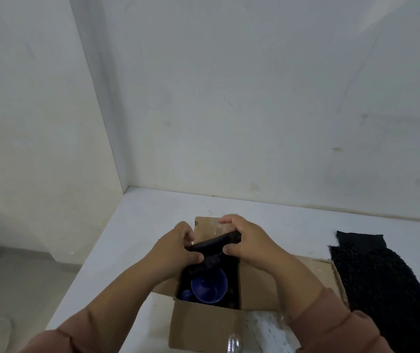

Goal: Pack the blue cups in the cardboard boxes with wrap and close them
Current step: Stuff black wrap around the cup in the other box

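item: cardboard box (205, 324), one, open-topped, standing on the white counter (137, 225) towards its near edge, flaps spread outward; far flap upright behind the hands, right flap laid flat.

item: blue cup (209, 285), one in view, inside the box at its near-left part, mouth turned up towards the camera; a small blue rounded part shows just left of it, probably its handle. whether more cups lie under the wrap cannot be told.

item: black wrap (214, 247), one piece in hand, bunched into a roll over the box's far part, long axis running left to right and rising slightly to the right. it lies just above and beyond the cup, partly trailing into the box.

item: left hand (178, 247), closed on the roll's left end, thumb in front.

item: right hand (244, 238), closed on the roll's right end, fingers curled over the top. both hands equally near the cup; it lies below and towards the person from each grip.

item: spare black wrap (382, 281), apparently two overlapping sheets, flat on the counter right of the box, towards the right edge.

judgement: the roll probably goes down over the cup next.
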Demonstrator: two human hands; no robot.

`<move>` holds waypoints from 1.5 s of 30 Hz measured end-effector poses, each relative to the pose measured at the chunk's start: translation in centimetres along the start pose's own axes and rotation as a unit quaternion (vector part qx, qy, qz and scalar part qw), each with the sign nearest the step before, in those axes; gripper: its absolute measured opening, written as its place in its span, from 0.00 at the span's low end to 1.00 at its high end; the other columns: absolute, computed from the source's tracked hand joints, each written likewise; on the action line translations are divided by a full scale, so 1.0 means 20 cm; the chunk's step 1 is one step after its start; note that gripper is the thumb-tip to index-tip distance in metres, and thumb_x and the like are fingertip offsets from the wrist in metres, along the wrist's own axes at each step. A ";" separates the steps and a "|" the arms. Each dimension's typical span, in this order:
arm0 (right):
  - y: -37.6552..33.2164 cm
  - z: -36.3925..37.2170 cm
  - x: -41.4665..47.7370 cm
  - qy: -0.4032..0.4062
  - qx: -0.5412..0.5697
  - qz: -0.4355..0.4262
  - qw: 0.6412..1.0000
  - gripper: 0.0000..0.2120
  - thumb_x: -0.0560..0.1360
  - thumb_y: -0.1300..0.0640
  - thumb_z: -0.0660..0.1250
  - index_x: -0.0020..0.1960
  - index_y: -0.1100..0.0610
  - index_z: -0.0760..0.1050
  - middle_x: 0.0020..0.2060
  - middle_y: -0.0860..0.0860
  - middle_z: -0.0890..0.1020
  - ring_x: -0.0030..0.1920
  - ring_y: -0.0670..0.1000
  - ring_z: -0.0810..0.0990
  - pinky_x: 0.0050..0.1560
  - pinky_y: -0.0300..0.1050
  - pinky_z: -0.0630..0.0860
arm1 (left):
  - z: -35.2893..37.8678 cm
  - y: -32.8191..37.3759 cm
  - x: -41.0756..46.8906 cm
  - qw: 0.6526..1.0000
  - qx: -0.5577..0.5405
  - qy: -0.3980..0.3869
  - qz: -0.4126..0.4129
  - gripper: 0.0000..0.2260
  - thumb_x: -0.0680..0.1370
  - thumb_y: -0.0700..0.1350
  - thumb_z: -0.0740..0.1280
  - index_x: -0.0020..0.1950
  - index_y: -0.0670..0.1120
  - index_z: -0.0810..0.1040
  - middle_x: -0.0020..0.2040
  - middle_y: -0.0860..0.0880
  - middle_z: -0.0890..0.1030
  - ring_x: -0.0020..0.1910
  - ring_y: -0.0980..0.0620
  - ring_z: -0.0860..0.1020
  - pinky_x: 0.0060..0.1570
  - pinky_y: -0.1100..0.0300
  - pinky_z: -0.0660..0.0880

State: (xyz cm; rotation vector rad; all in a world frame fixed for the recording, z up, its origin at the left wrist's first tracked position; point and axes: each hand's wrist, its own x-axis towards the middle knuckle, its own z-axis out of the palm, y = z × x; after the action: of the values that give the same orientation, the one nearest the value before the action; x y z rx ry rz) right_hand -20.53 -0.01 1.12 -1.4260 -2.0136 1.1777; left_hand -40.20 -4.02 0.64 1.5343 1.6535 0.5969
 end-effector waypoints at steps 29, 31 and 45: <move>0.13 0.32 0.04 0.035 -0.323 -0.112 0.939 0.14 0.75 0.62 0.55 0.58 0.53 0.70 0.52 0.54 0.76 0.49 0.56 0.76 0.36 0.45 0.63 | 0.22 -0.21 -0.08 0.950 0.285 0.040 0.123 0.12 0.73 0.40 0.61 0.55 0.46 0.76 0.53 0.50 0.73 0.47 0.53 0.70 0.42 0.67 0.64; 0.13 0.34 0.06 0.038 -0.340 -0.115 0.932 0.14 0.76 0.60 0.55 0.60 0.52 0.70 0.52 0.54 0.77 0.49 0.56 0.76 0.36 0.45 0.63 | 0.21 -0.20 -0.06 0.924 0.358 0.010 0.135 0.11 0.75 0.42 0.62 0.57 0.47 0.75 0.55 0.49 0.74 0.49 0.52 0.71 0.44 0.63 0.68; 0.18 0.40 0.11 -0.028 -0.290 -0.150 0.945 0.14 0.73 0.62 0.58 0.56 0.59 0.75 0.50 0.57 0.82 0.50 0.58 0.78 0.47 0.49 0.71 | 0.28 -0.17 -0.02 0.882 0.467 -0.008 0.065 0.17 0.76 0.41 0.62 0.65 0.45 0.68 0.62 0.46 0.71 0.57 0.50 0.72 0.53 0.59 0.73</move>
State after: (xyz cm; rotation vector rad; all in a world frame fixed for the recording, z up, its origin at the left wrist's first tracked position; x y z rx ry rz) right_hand -25.13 -0.88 -6.65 -1.2546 -2.6401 0.5172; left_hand -37.79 -5.82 -5.26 2.3121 1.9485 -0.2310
